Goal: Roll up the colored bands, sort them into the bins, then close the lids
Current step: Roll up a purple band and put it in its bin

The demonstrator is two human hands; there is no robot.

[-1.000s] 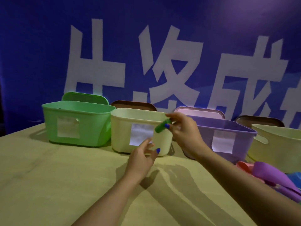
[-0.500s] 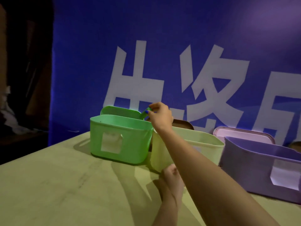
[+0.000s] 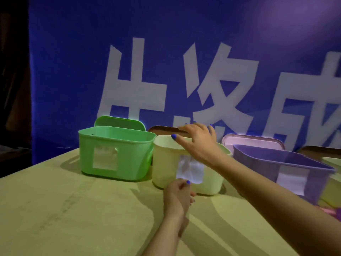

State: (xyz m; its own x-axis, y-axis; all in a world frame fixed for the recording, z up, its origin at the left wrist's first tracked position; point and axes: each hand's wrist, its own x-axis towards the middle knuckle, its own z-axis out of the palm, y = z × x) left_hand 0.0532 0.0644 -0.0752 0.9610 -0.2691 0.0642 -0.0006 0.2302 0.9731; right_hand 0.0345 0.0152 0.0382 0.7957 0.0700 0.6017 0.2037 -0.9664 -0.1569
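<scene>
Blue banner (image 3: pixel 73 71) behind table (image 3: pixel 64 209) | right hand (image 3: pixel 199 143) spread over cream bin (image 3: pixel 166 163), possibly touching brown lid (image 3: pixel 160 128) | left hand (image 3: pixel 178 196) touches bin's near wall, fingers loosely curled | green bin (image 3: pixel 114 154) left, purple bin (image 3: pixel 276 163) right

Green bin (image 3: pixel 116 154) open, at 9 o'clock; green lid (image 3: pixel 120 123) upright behind. Cream bin (image 3: pixel 166 167) centre, brown lid (image 3: pixel 162 128) behind. Purple bin (image 3: pixel 273 163) at 3 o'clock, lilac lid (image 3: pixel 252 145) behind.
</scene>
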